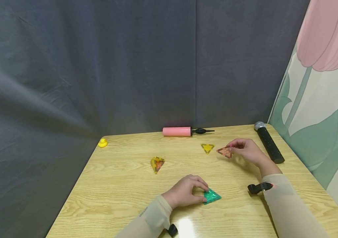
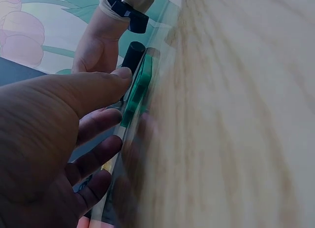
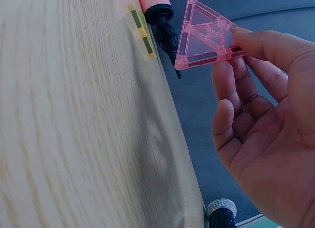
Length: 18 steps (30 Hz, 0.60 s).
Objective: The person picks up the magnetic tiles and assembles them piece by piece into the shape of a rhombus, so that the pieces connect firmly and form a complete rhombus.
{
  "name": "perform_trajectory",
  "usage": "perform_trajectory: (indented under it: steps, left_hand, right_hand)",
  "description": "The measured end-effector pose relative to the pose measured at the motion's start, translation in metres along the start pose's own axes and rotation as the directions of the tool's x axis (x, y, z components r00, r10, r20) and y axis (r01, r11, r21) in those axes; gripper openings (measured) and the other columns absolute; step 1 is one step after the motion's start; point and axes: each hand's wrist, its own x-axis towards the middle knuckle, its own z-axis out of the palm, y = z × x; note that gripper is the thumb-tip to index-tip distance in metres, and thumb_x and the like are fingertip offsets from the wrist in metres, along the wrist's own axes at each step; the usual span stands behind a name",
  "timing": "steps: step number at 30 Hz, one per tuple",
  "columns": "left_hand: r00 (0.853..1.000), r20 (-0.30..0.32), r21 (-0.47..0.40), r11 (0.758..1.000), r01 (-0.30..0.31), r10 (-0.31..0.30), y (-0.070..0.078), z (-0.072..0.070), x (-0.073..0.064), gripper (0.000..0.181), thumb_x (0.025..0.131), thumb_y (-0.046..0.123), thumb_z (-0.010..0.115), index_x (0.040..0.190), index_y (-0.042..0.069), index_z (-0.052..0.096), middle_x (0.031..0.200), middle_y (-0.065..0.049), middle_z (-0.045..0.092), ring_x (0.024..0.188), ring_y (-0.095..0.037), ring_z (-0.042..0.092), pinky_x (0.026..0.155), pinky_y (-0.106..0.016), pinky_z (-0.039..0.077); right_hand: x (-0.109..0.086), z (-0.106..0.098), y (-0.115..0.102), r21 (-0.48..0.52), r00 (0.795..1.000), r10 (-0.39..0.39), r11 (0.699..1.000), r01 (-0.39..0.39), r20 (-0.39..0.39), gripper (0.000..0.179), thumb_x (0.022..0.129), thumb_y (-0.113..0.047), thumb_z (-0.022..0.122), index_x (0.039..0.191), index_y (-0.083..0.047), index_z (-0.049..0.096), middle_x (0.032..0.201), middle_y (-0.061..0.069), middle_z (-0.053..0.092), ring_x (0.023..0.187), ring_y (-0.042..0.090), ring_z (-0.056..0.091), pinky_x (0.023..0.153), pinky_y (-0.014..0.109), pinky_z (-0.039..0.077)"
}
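In the head view, my right hand (image 1: pixel 247 152) holds a translucent pink-orange triangular magnetic tile (image 3: pixel 205 33) by one corner, pinched between thumb and fingers above the table. Just left of it lies a yellow triangular magnetic tile (image 1: pixel 207 148). Nearer the front, my left hand (image 1: pixel 186 191) grips a green triangular magnetic tile (image 1: pixel 211 196) low at the tabletop, thumb and forefinger at its left edge. The left wrist view shows the green tile (image 2: pixel 139 90) edge-on, with the other fingers spread below. A small shape of yellow and orange tiles (image 1: pixel 157 164) stands farther left.
A pink hand pump (image 1: pixel 177 131) with a black nozzle lies along the table's back edge. The black microphone (image 1: pixel 269 142) rests at the right, beyond my right wrist. At the far left corner sits a yellow toy duck (image 1: pixel 102 143). A dark curtain (image 1: pixel 145 66) hangs behind the wooden table (image 1: pixel 112 191).
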Motion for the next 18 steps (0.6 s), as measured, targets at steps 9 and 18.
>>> perform_trajectory:
  steps: [9, 18]
  left_hand:
    - [1.000, 0.022, 0.034, 0.999, 0.001, -0.002, -0.0019, 0.0035, 0.0002, 0.036, 0.089, 0.043, 0.085, 0.122, 0.029, 0.079, 0.128, 0.022, 0.062, 0.122, 0.002, 0.052, 0.108, -0.020, 0.041]
    - [0.999, 0.044, 0.098, 0.995, -0.006, 0.001, 0.0020, 0.0032, -0.0006, 0.040, 0.087, 0.047, 0.085, 0.123, 0.031, 0.078, 0.132, 0.021, 0.060, 0.123, 0.001, 0.050, 0.111, -0.022, 0.039]
  right_hand:
    - [-0.0001, -0.0010, -0.0012, -0.008, 1.000, 0.003, 1.000, -0.003, 0.008, 0.025, 0.099, -0.017, 0.075, 0.117, 0.000, 0.074, 0.109, 0.016, 0.071, 0.089, 0.021, 0.059, 0.076, 0.035, 0.054]
    - [-0.0004, -0.0003, -0.0011, -0.033, 1.000, 0.009, 0.999, -0.009, 0.007, 0.026, 0.100, -0.019, 0.075, 0.118, -0.001, 0.074, 0.110, 0.015, 0.070, 0.092, 0.022, 0.059, 0.078, 0.035, 0.053]
